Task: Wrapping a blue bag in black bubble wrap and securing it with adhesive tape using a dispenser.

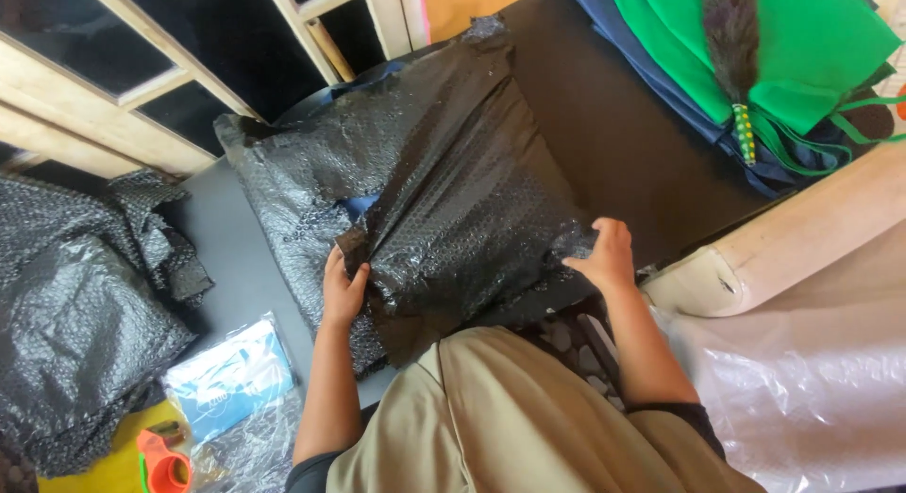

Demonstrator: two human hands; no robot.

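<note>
I see my left hand (pixel 342 290) pressed on the near left edge of a bundle wrapped in black bubble wrap (pixel 444 191), fingers curled over a torn flap of the wrap, so it is clamped on that edge. My right hand (pixel 602 257) sits at about four o'clock of the bundle, fingers closed on the wrap's crinkled right corner. The two hands are well apart, one on each side of the near end. The bundle lies in the middle of the view on a dark surface (pixel 613 125), running from my lap up toward eleven o'clock, and a bit of blue shows through a gap in the wrap. At nine o'clock a loose heap of black bubble wrap (pixel 85 314) lies apart from it. At seven o'clock there is a clear packet with blue contents (pixel 231 375) and, just beside it, an orange tape dispenser (pixel 162 463). At one o'clock green fabric (pixel 802 50) is piled over dark blue cloth
</note>
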